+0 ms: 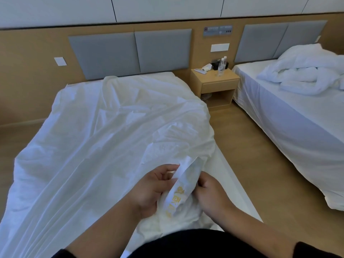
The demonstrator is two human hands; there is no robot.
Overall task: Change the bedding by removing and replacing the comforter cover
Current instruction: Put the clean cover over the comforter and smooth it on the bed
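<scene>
Item: comforter cover (104, 127), spread down the near bed (240, 200), its printed hem pinched in my left hand (149, 190) and right hand (210, 192) grip — risk, I judge: thin cloth slipping free if I tug unevenly — bunching again.

Both hands (149, 190) gripping cover (104, 131)

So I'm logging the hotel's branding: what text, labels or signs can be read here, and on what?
Yellow printed characters on white comforter cover's edge, held by both hands: too blurred to read.
Grey wall plaque above wooden nightstand: print too small.
Clear plastic water bottle: label unreadable.
</scene>
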